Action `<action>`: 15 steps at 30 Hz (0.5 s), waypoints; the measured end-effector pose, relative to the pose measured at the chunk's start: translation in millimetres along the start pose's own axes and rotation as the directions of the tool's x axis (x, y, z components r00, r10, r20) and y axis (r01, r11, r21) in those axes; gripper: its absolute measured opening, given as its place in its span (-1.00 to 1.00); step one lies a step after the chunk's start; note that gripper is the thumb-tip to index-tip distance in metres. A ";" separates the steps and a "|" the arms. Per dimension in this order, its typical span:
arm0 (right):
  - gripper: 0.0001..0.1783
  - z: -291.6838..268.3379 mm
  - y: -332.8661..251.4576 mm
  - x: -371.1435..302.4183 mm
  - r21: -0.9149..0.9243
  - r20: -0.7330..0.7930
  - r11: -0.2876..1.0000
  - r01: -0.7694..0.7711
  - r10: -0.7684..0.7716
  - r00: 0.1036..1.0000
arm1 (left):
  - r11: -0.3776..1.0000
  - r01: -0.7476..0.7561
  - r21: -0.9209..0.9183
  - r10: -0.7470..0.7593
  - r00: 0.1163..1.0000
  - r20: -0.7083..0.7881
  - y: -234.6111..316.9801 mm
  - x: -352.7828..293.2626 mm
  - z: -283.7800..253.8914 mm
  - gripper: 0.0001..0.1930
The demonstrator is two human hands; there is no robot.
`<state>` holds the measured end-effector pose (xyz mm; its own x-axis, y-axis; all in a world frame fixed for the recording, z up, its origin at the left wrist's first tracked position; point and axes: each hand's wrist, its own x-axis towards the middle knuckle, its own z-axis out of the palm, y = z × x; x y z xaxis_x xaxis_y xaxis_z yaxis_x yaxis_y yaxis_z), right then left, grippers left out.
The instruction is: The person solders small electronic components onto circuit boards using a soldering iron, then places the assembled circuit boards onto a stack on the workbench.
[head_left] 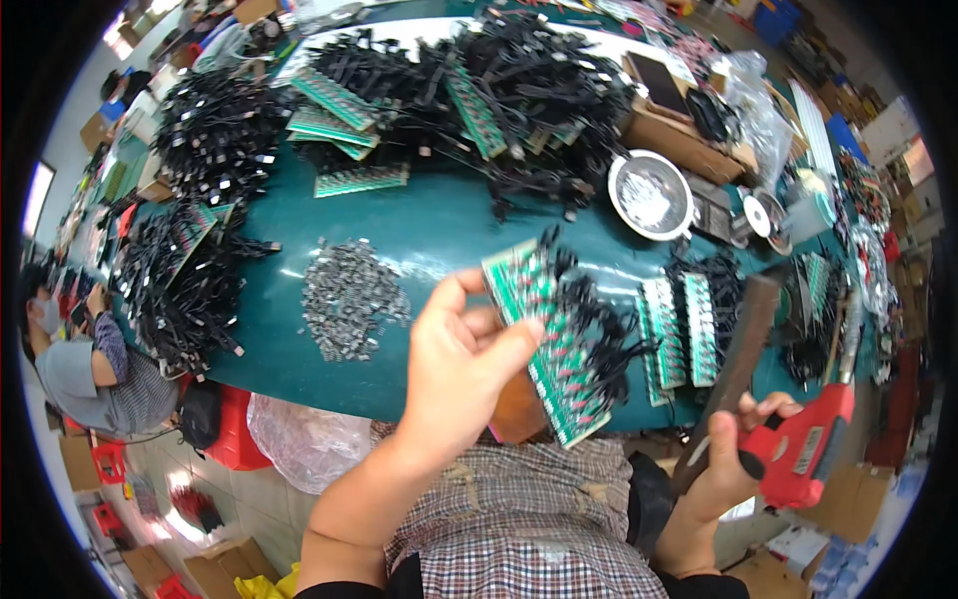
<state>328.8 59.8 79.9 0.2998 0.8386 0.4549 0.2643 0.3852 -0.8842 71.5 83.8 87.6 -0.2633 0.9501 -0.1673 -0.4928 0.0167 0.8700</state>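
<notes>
My left hand [464, 354] is closed on a green circuit board panel [544, 344], thumb on its face and fingers behind. Short black cables [599, 324] hang off the panel's right side, held up above the bench front. At the lower right, my right hand [726, 454] is closed around a long, dark flat bar [740, 349] that stands tilted. A red gun-shaped tool [806, 454] with a metal tip is right beside that hand; I cannot make out whether the fingers hold it too. More green panels with cables [664, 334] lie between my hands.
A pile of small metal parts [351, 298] lies on the green bench [429, 215]. Heaps of black cables [539, 90] fill the back and left. A white-rimmed bowl [651, 195] of small bits stands back right, near a cardboard box [689, 145]. Another person [100, 369] sits far left.
</notes>
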 end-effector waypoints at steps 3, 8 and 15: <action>-0.39 -16.4 -8.1 12.8 0.024 -0.111 0.995 0.100 -0.097 0.989 | 0.994 0.008 -0.111 0.006 0.992 0.125 13.5 13.9 31.9 -0.56; -0.44 -44.1 -4.3 21.8 -0.088 -0.245 0.988 0.128 -0.146 0.959 | 0.993 0.062 -0.101 -0.030 0.956 0.292 -31.5 52.5 95.2 -0.56; -0.31 -50.1 3.5 21.7 -0.059 -0.248 0.996 0.062 -0.075 0.966 | 0.853 -0.060 0.519 -0.102 0.955 0.279 -160.4 89.6 104.0 -0.54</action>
<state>382.1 60.1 92.0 0.4971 0.6853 0.5322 0.3365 0.4132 -0.8462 213.3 198.6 -18.7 0.0300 0.9924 -0.1191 0.0258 0.1183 0.9926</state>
